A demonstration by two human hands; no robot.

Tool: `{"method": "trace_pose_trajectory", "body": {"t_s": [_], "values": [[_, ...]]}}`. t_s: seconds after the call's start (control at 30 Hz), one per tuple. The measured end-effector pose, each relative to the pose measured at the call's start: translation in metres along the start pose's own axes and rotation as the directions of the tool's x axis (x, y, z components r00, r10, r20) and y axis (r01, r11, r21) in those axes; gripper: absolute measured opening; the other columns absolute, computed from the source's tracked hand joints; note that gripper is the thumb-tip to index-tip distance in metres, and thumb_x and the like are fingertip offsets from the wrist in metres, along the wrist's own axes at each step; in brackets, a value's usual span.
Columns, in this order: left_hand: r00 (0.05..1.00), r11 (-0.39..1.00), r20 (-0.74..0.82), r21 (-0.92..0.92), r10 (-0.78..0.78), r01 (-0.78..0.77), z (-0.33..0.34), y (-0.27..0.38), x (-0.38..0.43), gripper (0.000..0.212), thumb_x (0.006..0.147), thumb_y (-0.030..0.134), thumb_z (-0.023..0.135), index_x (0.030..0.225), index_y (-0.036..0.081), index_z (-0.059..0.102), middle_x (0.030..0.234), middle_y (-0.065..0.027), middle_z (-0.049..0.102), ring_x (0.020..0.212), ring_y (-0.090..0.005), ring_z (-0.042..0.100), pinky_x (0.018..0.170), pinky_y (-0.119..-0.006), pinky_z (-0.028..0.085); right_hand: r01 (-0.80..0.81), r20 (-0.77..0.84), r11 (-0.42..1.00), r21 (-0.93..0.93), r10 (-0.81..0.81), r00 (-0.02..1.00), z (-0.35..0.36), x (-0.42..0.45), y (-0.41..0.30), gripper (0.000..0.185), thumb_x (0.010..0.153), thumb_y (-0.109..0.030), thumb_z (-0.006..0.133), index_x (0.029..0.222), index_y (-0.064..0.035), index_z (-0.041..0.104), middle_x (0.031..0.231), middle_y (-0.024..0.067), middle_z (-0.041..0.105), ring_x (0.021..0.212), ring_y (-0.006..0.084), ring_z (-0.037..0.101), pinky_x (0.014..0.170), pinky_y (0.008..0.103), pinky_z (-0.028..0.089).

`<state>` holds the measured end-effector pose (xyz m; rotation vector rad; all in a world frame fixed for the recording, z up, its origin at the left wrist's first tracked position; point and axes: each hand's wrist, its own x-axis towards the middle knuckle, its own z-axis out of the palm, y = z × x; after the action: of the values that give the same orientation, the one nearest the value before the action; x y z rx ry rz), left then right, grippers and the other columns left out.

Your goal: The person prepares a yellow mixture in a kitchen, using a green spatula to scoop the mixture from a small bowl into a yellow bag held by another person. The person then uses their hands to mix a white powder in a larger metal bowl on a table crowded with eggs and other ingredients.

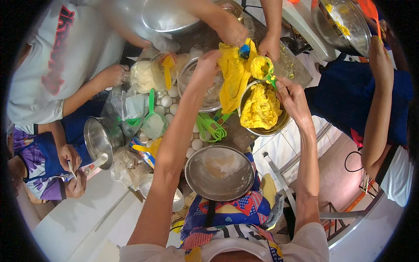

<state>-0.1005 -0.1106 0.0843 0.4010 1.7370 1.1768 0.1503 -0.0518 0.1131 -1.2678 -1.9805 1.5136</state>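
Note:
My left hand grips the edge of a limp yellow bag, which looks like plastic smeared inside. A co-worker's hand is at its top, beside a small blue object. My right hand holds a green measuring cup by its handle. Heaped in the cup is a soft yellow mass, resembling margarine. Just below the cup stands a metal bowl with more of the yellow mass in it. Closest to my body is a metal bowl with white powder.
Eggs, green measuring cups and a green cup of white powder crowd the table's middle. A clear bowl sits behind my left forearm. Co-workers stand left and right; one holds a metal bowl and an orange spatula.

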Motion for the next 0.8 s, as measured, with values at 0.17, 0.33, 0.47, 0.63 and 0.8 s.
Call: {"method": "trace_pose_trajectory", "body": {"t_s": [0.17,0.33,0.47,0.63,0.8], "values": [[0.989,0.975,0.123,-0.216,0.087,-0.059,0.007,-0.011,-0.027,0.028,0.089,0.02,0.045,0.106,0.0,0.053,0.106,-0.0088,0.059,0.097,-0.0181,0.056,0.088,-0.034,0.042,0.051,0.063,0.997,-0.052,-0.048,0.997,0.008,0.021,0.0,0.022,0.089,-0.015,0.051,0.1,0.0012,0.061,0.065,0.0194,0.056,0.059,0.0237,0.055,0.059,0.0365,0.043],[1.0,0.916,-0.013,-0.4,0.017,-0.021,0.013,-0.018,-0.042,0.028,0.089,0.02,0.044,0.105,-0.001,0.052,0.106,-0.0099,0.059,0.096,-0.0199,0.057,0.086,-0.036,0.044,0.308,-0.023,0.898,-0.312,-0.332,0.943,0.022,0.027,-0.006,0.019,0.087,-0.015,0.052,0.099,-0.0053,0.062,0.076,0.0219,0.061,0.072,0.0373,0.061,0.064,0.0436,0.047],[0.998,0.953,-0.038,-0.297,0.052,-0.061,0.001,-0.018,-0.048,0.028,0.089,0.02,0.044,0.104,-0.002,0.052,0.102,-0.0108,0.06,0.094,-0.0211,0.059,0.085,-0.035,0.046,0.486,0.17,0.728,-0.484,-0.467,0.868,0.024,0.029,-0.026,0.021,0.084,-0.014,0.052,0.102,-0.0104,0.061,0.083,0.0185,0.063,0.072,0.0364,0.062,0.064,0.0456,0.05],[0.998,0.836,0.065,-0.548,0.003,0.033,0.001,-0.017,-0.049,0.029,0.09,0.018,0.042,0.105,-0.004,0.052,0.105,-0.0129,0.06,0.101,-0.0227,0.057,0.091,-0.037,0.044,0.55,0.314,0.536,-0.641,-0.47,0.825,0.038,0.027,-0.028,0.032,0.076,-0.009,0.055,0.107,-0.0106,0.059,0.081,0.0155,0.06,0.069,0.0302,0.064,0.058,0.039,0.052],[0.996,0.811,0.086,-0.579,-0.036,0.079,-0.004,-0.016,-0.049,0.032,0.091,0.02,0.042,0.112,-0.004,0.048,0.114,-0.015,0.055,0.109,-0.0245,0.052,0.097,-0.04,0.039,0.643,0.404,0.377,-0.667,-0.542,0.737,0.048,0.002,-0.012,0.041,0.069,-0.005,0.055,0.11,-0.0037,0.057,0.079,0.0126,0.058,0.066,0.0247,0.063,0.056,0.0335,0.051]]}}
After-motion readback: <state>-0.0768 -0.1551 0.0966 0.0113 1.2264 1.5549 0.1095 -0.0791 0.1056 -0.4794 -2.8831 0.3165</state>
